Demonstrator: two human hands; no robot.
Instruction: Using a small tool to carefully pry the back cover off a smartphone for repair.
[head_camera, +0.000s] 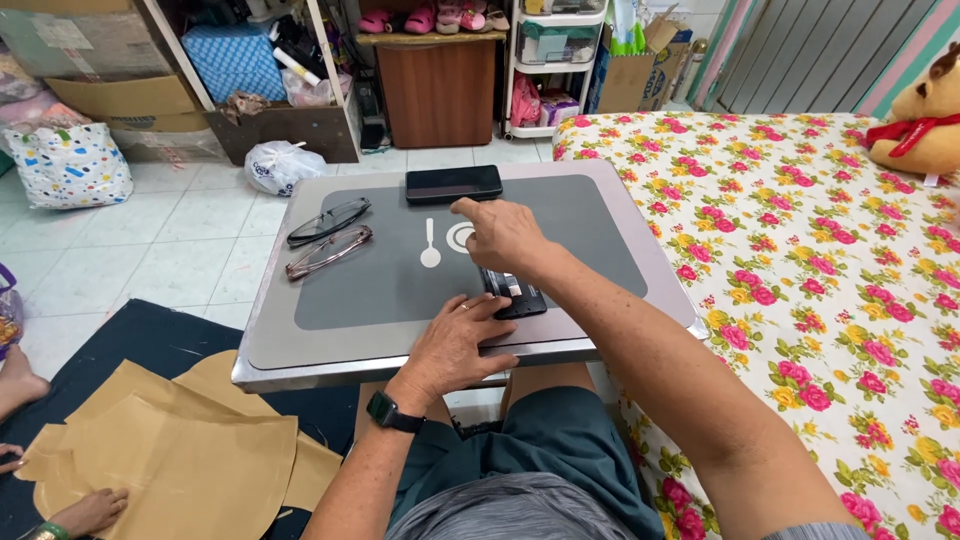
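Observation:
A small grey folding table (330, 345) stands over my lap. My left hand (455, 345) lies flat on its near edge, fingertips touching a small black device (515, 293). My right hand (500, 232) hovers over the table's middle with the index finger pointing out, above the black device and a white spoon-and-ring print (432, 243). A black phone (453, 184) lies face up at the far edge. Two pairs of glasses, one dark (328, 220) and one brownish (328, 251), lie to the left. A dark watch (393, 411) sits on my left wrist.
A bed with a floral sheet (800, 250) runs along the right, a teddy bear (920, 120) at its far end. Brown paper pieces (170, 450) lie on a dark mat at lower left, with another person's hand and foot beside them. Shelves, boxes and bags line the back wall.

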